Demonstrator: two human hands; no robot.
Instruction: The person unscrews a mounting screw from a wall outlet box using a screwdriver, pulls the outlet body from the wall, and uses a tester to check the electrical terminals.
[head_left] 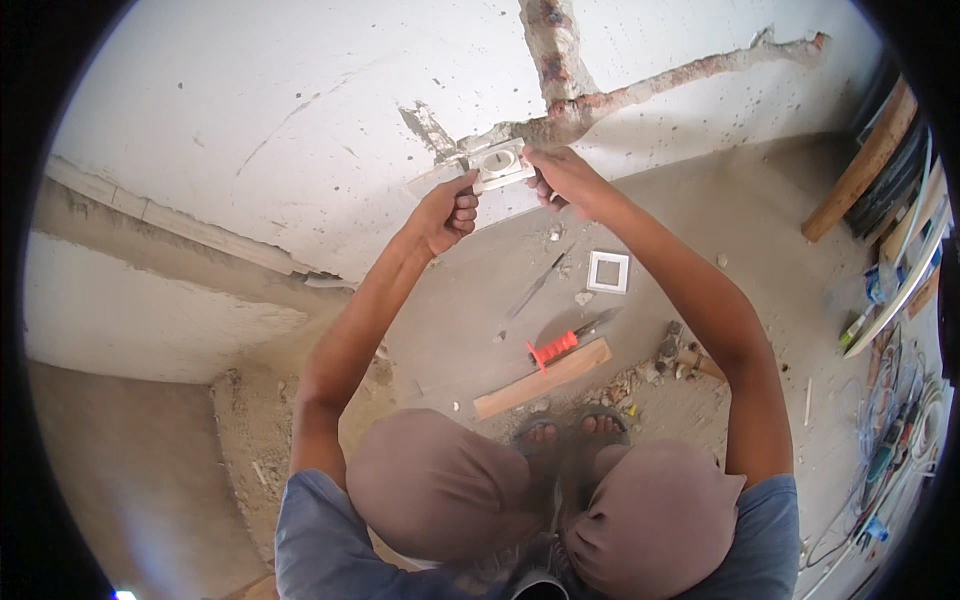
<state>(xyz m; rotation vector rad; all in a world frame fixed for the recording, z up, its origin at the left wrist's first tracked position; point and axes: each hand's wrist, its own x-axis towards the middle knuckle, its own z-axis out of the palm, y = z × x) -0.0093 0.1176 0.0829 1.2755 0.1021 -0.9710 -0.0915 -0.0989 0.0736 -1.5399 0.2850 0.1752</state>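
A white square wall socket (501, 164) with a round recess sits against the low part of the wall, where the cut grooves meet. My left hand (446, 214) is closed, thumb and fingers pinching the socket's left lower edge. From the other side my right hand (568, 181) grips its right edge, fingers curled. Whether the socket's back touches a box in the wall is hidden. On the floor below my right forearm lies a white square cover frame (594, 272). A thin, dark, flat tool (537, 286) rests left of that frame.
Nearer my feet are a chisel with a red hand guard (553, 348), a wooden strip (543, 378), a hammer (671, 341) and rubble (625, 388). Chased grooves (690, 72) run across the white wall (300, 90). Timber (862, 160) and tangled cables (880, 440) lie along the right side.
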